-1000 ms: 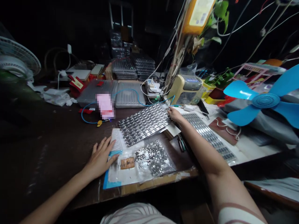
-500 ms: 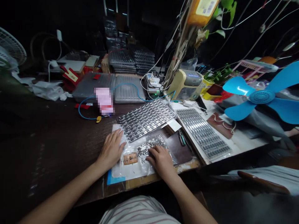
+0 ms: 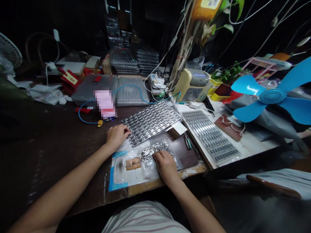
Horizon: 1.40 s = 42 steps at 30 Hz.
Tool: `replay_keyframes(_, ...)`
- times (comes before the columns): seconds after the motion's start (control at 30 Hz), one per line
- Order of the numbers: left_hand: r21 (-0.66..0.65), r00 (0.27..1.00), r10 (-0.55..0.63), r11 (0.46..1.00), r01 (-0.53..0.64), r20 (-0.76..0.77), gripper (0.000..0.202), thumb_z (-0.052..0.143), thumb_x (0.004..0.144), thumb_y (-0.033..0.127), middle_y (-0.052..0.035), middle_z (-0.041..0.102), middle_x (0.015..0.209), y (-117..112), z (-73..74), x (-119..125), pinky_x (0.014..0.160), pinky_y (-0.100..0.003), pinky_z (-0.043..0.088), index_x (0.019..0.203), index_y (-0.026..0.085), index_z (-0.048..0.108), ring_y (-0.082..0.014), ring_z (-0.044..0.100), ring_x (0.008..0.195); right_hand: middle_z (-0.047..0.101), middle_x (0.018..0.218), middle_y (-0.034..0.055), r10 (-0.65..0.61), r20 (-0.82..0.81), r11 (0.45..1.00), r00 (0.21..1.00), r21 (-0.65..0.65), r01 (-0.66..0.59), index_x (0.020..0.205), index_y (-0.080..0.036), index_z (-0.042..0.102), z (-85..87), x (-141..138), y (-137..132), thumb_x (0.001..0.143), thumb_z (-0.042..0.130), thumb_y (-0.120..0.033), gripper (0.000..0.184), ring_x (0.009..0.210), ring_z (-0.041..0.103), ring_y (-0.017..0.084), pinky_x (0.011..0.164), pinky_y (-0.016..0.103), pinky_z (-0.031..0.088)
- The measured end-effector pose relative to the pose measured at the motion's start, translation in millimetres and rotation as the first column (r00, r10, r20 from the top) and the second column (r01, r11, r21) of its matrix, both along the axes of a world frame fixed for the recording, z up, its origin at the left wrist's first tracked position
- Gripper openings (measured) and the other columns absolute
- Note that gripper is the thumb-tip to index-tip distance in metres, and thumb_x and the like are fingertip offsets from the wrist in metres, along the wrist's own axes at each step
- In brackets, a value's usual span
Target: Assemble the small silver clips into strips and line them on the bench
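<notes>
- Moved since the earlier view: left hand (image 3: 116, 136) has slid up from the plastic sheet (image 3: 118, 170) to the near edge of the stamped metal panel (image 3: 151, 122); right hand (image 3: 166, 166) remains on the clear bag of small silver parts (image 3: 161, 147).
- Left hand: fingers curled, tips touching the panel edge; cannot tell whether they pinch it.
- Right hand: fingers spread and lying over the bag, pressing on it, no clear grip.
- Panel: flat on the desk (image 3: 48, 155), rows of small silver pieces, just above the bag.
- Beside it, right: second silver panel (image 3: 210, 136), with small teal-handled pliers (image 3: 187, 142) between.
- Near the bag, left: tan pad (image 3: 133, 163) on the plastic sheet.
- Further back: clear plastic trays (image 3: 132, 92), blue cable (image 3: 84, 118), cream-coloured machine (image 3: 191, 85).
</notes>
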<state>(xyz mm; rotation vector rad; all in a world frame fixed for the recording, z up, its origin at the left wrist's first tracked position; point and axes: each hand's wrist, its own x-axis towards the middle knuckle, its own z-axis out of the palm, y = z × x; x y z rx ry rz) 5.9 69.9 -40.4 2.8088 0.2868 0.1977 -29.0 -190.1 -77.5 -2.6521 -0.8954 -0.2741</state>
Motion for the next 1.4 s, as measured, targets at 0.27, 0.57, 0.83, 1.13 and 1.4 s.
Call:
replay_keyframes(0.27,-0.092,0.993,-0.064,0.993,0.073,0.097,0.012,0.057,0.082,0.031,-0.0029,0.071,0.086,10.7,11.8,-47.4,0.071,-0.029,0.043,0.083,0.022,0.065,-0.0202,0.063,0.079,0.065,0.089,0.005,0.033,-0.104,0.949,0.994,0.314,0.001,0.092,-0.019,0.063,15.9,0.0,-2.3,0.089,0.051,-0.012,0.015,0.086,0.058,0.018,0.078,0.028,0.044)
replay_keyframes(0.57,-0.239,0.982,-0.116,0.959,0.151,0.152,0.014,0.045,0.09,0.024,-0.0036,0.065,0.087,-29.0,-27.5,-156.3,0.075,-0.03,0.046,0.09,0.022,0.059,-0.0181,0.062,0.082,0.069,0.078,-0.0003,0.22,-0.184,0.945,0.958,0.285,-0.163,0.08,-0.024,0.069,16.6,-20.9,51.3,0.083,0.067,-0.029,0.007,0.076,0.06,0.014,0.07,0.026,0.039)
replay_keyframes(0.83,-0.207,0.965,-0.048,0.973,0.104,0.259,0.011,0.05,0.089,0.031,-0.0039,0.065,0.085,-35.9,-36.9,-153.1,0.072,-0.032,0.048,0.089,0.023,0.057,-0.0206,0.061,0.081,0.065,0.086,-0.0001,0.157,-0.116,0.971,0.981,0.202,-0.131,0.089,-0.029,0.071,12.0,-28.0,63.0,0.085,0.064,-0.026,0.008,0.082,0.056,0.016,0.071,0.029,0.036)
replay_keyframes(1.13,-0.169,0.95,-0.099,0.974,0.154,0.295,0.014,0.052,0.09,0.028,-0.0049,0.067,0.09,-37.0,-41.1,-151.2,0.074,-0.031,0.05,0.097,0.022,0.063,-0.0204,0.063,0.085,0.061,0.118,0.0095,0.021,-0.007,0.999,1.0,-0.05,-0.022,0.119,-0.021,0.059,20.2,-10.4,20.9,0.084,0.064,-0.026,0.036,0.098,0.054,0.026,0.077,0.037,0.043)
replay_keyframes(1.4,-0.21,0.959,-0.101,0.965,0.159,0.265,0.013,0.054,0.088,0.031,-0.0044,0.067,0.086,-31.9,-40.5,-146.1,0.072,-0.031,0.051,0.09,0.022,0.064,-0.0197,0.064,0.082,0.063,0.098,0.0084,-0.056,-0.054,0.997,0.997,-0.051,0.053,0.106,-0.022,0.063,7.4,-10.6,-5.7,0.086,0.06,-0.023,0.02,0.088,0.059,0.022,0.074,0.032,0.047)
